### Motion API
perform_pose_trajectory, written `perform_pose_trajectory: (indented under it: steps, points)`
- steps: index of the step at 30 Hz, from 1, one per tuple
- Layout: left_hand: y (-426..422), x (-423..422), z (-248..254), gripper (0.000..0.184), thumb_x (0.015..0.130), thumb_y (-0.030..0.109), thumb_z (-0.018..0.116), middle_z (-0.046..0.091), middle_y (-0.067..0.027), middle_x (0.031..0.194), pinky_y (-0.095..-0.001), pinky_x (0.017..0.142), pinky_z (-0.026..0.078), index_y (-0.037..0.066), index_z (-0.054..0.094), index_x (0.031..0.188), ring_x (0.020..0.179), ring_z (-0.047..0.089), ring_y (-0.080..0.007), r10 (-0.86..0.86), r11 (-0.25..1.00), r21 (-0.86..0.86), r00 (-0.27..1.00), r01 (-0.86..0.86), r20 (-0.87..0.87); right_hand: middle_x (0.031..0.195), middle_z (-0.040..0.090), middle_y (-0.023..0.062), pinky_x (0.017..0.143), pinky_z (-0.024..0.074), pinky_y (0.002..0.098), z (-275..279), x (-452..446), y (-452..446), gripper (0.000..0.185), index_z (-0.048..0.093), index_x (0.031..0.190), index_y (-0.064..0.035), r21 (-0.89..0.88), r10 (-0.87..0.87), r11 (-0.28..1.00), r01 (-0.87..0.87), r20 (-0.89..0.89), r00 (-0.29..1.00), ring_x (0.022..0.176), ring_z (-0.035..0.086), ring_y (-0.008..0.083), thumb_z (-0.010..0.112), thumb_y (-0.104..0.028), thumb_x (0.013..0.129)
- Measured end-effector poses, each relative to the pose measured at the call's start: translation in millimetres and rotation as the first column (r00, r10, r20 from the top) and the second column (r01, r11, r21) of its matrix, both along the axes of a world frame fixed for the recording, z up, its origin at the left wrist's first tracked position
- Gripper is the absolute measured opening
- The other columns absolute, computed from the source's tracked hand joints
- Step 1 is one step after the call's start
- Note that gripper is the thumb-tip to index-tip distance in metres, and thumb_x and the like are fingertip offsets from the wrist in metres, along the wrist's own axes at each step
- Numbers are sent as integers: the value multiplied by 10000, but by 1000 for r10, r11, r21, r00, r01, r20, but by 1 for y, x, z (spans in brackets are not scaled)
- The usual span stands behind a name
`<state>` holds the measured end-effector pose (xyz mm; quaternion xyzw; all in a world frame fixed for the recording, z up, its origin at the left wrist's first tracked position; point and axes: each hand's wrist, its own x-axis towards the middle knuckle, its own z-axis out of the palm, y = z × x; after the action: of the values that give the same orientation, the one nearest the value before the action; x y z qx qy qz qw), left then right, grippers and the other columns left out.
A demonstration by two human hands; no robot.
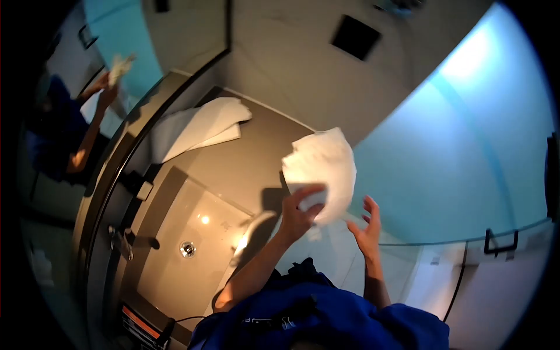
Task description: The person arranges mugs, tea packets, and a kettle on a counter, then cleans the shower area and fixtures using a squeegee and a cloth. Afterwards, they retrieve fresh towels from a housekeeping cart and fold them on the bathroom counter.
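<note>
My left hand [300, 213] is closed on the lower edge of a white towel [326, 160], which is bunched and raised in front of me beside the counter. Just to the right of the towel, my right hand [366, 230] is apart from it, fingers spread and holding nothing. Another white towel [204, 128], loosely folded, lies on the back part of the counter, against the mirror side.
A rectangular sink [157, 280] with a round drain [187, 249] is set into the counter at left. The faucet [121, 242] sticks out from the mirror wall. A frosted glass panel [431, 169] stands at right, near a door with a black handle [500, 242]. A black box [140, 324] sits at lower left.
</note>
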<state>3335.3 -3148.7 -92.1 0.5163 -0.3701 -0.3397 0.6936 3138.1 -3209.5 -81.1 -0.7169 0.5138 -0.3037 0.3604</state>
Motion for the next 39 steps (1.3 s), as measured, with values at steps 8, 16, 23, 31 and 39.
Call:
perform_pose_trajectory:
  steps: [8,16,23,31,39]
  points:
    - [-30,-92,33,267,715,-100,571,691,-99,825,-265,713,502,73,717,856,767,668,-194,72,977,-210,843,49,532,1275,452,85,1013,318,346,32,-44,-64,772,274,1376,-24,87,139,917,-389,845,516,1206,415,205,548,-71,655]
    - [-42,-162,33,187,687,-107,582,684,-107,709,-240,658,498,29,710,689,687,665,-173,-147,979,-71,909,189,390,1105,586,66,891,429,310,51,-150,-91,441,510,1199,-13,95,207,895,-435,777,595,1040,529,135,651,-65,785]
    - [-65,-153,45,364,690,-42,656,580,-136,1187,-391,955,410,54,645,1040,1147,529,-248,-305,879,-399,951,262,-46,938,650,27,761,481,273,57,-196,-92,379,600,1097,7,124,70,968,-219,703,707,854,572,95,719,-28,740]
    - [-99,-207,50,559,669,-21,763,626,-111,1032,-299,826,492,-5,531,1177,942,597,-155,-575,815,-131,758,565,-307,953,637,22,776,464,260,33,-188,-45,338,601,1102,-10,67,105,983,-170,556,824,871,562,100,700,-68,783]
    - [-94,-199,28,264,634,-67,747,642,-76,858,-282,646,493,54,545,752,768,602,-151,-434,897,-38,895,440,107,1173,553,123,870,461,323,0,-198,-32,726,408,1290,35,451,-312,718,-529,889,335,1054,557,208,526,-522,841]
